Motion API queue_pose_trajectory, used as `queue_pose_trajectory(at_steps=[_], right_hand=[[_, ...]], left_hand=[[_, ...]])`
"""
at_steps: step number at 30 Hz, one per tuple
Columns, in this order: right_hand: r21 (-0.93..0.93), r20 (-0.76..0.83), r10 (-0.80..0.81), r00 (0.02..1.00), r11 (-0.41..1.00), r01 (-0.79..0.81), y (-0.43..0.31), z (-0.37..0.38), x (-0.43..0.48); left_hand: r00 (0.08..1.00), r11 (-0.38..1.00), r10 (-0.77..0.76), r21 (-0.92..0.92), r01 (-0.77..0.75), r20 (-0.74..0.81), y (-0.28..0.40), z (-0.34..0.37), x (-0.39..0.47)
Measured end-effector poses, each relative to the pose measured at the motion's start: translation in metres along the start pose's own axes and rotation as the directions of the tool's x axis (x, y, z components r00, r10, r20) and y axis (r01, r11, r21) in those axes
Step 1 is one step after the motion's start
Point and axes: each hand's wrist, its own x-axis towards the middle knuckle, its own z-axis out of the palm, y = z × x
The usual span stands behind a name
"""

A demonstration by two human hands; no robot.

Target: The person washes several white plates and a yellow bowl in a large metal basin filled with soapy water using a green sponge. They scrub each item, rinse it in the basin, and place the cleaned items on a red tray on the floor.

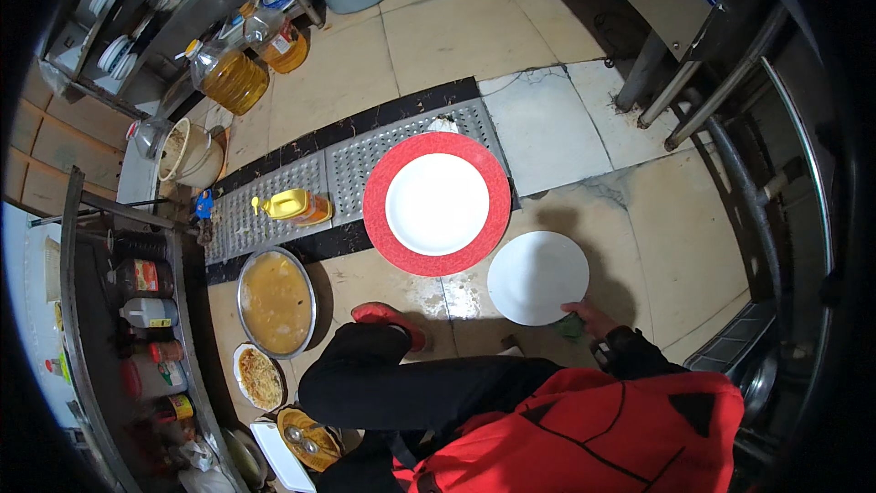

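Observation:
My right hand [597, 320] grips the near right rim of a round white plate [530, 281], thumb on top, and holds it above the tiled floor. A dark green piece, perhaps a scouring pad [569, 329], shows under the rim by the fingers. My left hand is out of view. Ahead of my knees, a white round dish [438, 204] rests within a round red surface [378, 209]; whether that is a stool top or a basin cannot be told. Left of it, a yellow pump bottle [293, 207] lies on the metal drain grating [345, 164].
A metal basin of cloudy brownish water [277, 305] stands at left, near a dish of food scraps [259, 376] and a brown bowl [308, 439]. Shelves with bottles [150, 315] line the left. Oil jugs [229, 79] stand farther back. Metal legs and pipes [739, 150] border the right.

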Motion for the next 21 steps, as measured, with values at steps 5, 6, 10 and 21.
queue_pose_trajectory(at_steps=[5,6,10,21], right_hand=[[0.036,-0.030,0.138,0.990,0.990,-0.137,0.011,0.006,0.021],[0.007,-0.032,0.096,0.995,0.995,-0.095,0.014,0.005,0.024],[0.016,0.011,0.116,0.993,0.993,-0.117,0.031,-0.003,0.039],[0.020,-0.064,0.206,0.976,0.978,-0.205,0.080,-0.022,0.064]], left_hand=[[0.989,0.988,-0.147,0.032,0.148,-0.027,0.010,-0.012,-0.005],[0.997,0.992,-0.078,0.096,0.076,0.012,0.009,-0.017,-0.007],[0.996,0.985,-0.053,0.165,0.040,0.073,0.013,-0.039,0.004],[0.973,0.980,-0.139,0.168,0.108,0.185,0.023,-0.071,0.004]])
